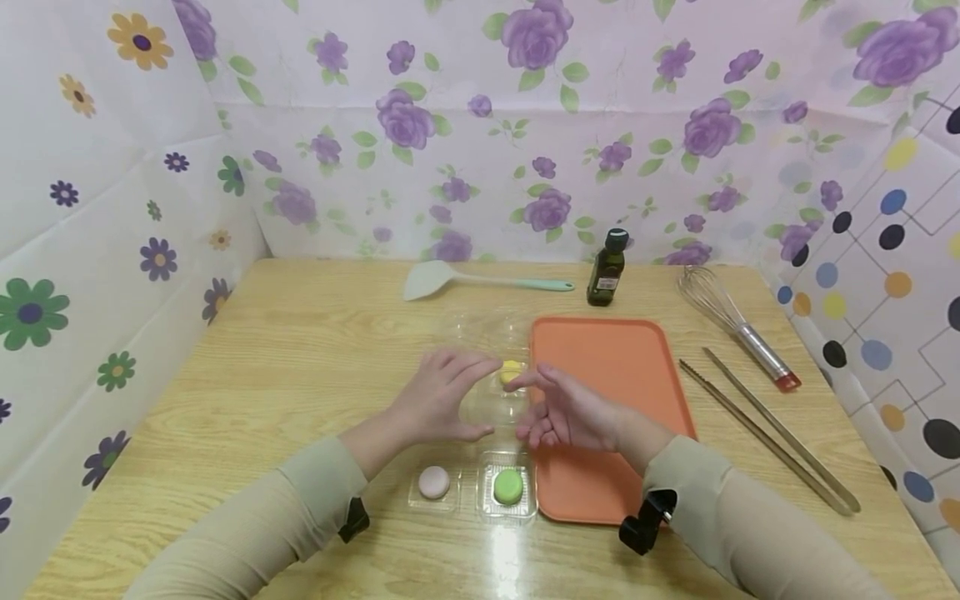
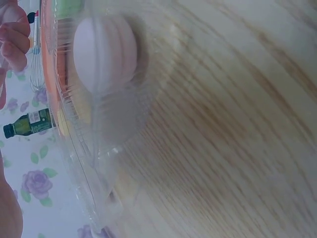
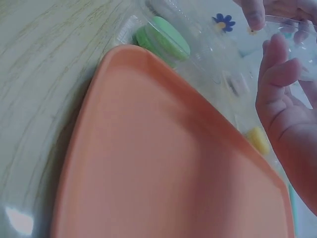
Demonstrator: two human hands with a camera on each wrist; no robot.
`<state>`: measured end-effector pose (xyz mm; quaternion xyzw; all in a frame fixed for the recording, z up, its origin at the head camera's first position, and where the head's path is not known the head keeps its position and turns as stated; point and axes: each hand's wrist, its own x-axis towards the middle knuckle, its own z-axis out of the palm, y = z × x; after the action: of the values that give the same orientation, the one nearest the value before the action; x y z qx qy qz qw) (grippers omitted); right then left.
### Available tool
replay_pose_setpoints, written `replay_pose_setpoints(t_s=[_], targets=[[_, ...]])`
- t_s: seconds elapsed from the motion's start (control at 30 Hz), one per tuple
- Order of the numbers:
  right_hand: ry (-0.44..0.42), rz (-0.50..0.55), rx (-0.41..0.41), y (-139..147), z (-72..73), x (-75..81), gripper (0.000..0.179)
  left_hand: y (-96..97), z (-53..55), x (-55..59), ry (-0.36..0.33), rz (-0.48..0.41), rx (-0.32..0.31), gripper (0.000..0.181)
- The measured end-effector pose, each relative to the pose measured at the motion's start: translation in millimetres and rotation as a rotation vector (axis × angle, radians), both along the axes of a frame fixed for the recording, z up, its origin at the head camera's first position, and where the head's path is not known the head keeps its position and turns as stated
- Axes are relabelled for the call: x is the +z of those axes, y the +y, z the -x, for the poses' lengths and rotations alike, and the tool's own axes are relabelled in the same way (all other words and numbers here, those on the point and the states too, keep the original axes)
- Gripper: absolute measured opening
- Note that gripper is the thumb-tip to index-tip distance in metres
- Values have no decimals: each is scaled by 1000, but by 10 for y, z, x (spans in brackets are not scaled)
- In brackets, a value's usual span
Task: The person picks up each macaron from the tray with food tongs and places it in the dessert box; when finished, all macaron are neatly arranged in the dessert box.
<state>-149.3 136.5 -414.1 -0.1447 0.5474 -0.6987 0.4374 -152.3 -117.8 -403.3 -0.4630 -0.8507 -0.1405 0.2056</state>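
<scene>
Thin, glossy clear plastic is seen in the container (image 3: pixel 312 59) and in the ribbed box (image 1: pixel 487 506), whose rim is caught by glints. The green macaron (image 1: pixel 508 486) and the pink macaron (image 1: pixel 433 482) are given smooth, matt-looking shells. The orange tray (image 1: pixel 618 358) is made of smooth plastic with a dull sheen. The table (image 1: pixel 300 333) is faced in wood grain, and light is mirrored on its surface. Shiny metal is shown by the tongs (image 1: pixel 785 432) and the whisk (image 1: pixel 763 350). Dark, glossy glass is suggested by the bottle (image 1: pixel 606 272). Matt cloth is seen in the sleeves (image 1: pixel 772 525).
</scene>
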Motion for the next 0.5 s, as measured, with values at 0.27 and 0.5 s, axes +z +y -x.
replay_pose_setpoints(t_s=[0.27,0.5], targets=[[75,-84,-41,18,-9,-6,65,-8,-36,17,-125,24,21,93],[202,-148,-105,33,-13,-68,53,-1,-71,48,-452,21,71,89]])
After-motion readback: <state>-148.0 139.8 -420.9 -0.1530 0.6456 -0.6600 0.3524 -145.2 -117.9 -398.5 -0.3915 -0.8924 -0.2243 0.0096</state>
